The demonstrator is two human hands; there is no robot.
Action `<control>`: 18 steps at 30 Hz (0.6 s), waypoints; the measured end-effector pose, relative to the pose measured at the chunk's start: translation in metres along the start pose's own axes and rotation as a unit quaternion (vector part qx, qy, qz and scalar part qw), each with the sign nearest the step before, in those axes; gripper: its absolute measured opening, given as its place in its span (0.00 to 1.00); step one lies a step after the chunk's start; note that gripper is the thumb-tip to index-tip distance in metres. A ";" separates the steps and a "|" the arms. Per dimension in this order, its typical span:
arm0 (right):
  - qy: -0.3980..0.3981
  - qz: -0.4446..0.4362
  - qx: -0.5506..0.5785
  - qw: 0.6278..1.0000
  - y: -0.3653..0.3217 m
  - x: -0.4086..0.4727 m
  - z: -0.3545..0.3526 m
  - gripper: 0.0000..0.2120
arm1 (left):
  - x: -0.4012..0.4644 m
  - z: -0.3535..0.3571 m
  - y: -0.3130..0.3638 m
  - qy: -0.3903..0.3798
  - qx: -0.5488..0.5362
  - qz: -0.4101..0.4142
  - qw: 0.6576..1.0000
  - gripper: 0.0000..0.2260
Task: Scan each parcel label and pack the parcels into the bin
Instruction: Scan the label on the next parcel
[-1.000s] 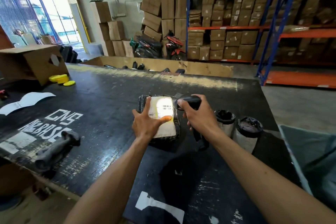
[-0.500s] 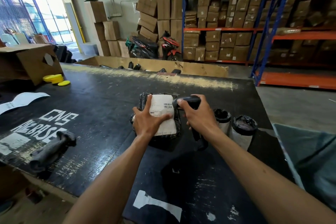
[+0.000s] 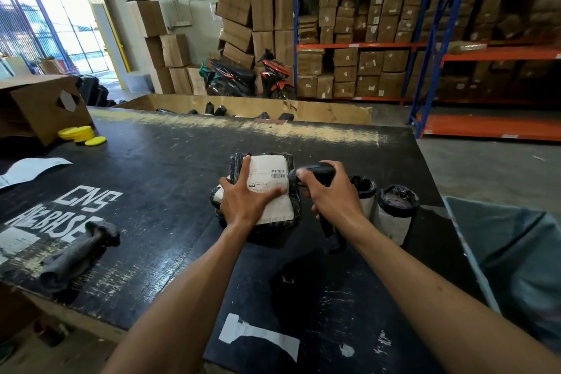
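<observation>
A black-wrapped parcel [image 3: 274,171] with a white label lies flat in the middle of the black table [image 3: 158,185]. My left hand [image 3: 244,202] rests spread on the label, thumb along its lower edge, holding the parcel down. My right hand [image 3: 331,194] grips a black handheld scanner [image 3: 314,171] just right of the parcel, its head aimed at the barcode. Two cylindrical parcels, one nearer [image 3: 362,191] and one farther right [image 3: 394,215], white with black tops, stand right of the scanner. A long dark-wrapped parcel [image 3: 76,255] lies at the table's left front.
A large cardboard bin [image 3: 328,112] with dark parcels inside sits beyond the table's far edge. A grey-blue bin [image 3: 510,252] is at the right. An open carton [image 3: 39,106], yellow discs [image 3: 80,133] and a paper sheet [image 3: 30,168] lie at the left. Shelving with boxes stands behind.
The scanner's bright light on the label one second ago has gone out; the label now shows plain white. Both hands stay in place on the parcel and scanner.
</observation>
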State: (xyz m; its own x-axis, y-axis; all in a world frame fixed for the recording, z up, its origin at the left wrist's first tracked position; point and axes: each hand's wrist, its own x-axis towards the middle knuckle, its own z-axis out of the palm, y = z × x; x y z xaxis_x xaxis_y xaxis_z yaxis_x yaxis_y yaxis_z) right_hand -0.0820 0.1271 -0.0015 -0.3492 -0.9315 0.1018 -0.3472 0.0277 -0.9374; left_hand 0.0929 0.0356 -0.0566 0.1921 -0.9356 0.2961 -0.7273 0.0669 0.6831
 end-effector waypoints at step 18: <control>-0.024 0.224 -0.173 0.959 0.134 -0.041 -0.018 0.36 | -0.027 0.027 0.014 -0.033 -0.038 0.007 0.999 0.50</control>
State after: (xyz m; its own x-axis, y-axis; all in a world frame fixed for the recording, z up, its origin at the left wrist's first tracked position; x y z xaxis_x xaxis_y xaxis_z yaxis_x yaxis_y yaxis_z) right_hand -0.1301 0.1759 -0.1250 -0.4924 -0.8138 -0.3085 -0.4435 0.5396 -0.7156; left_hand 0.0600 0.0525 -0.0733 0.1370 -0.9548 0.2639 -0.6769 0.1042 0.7287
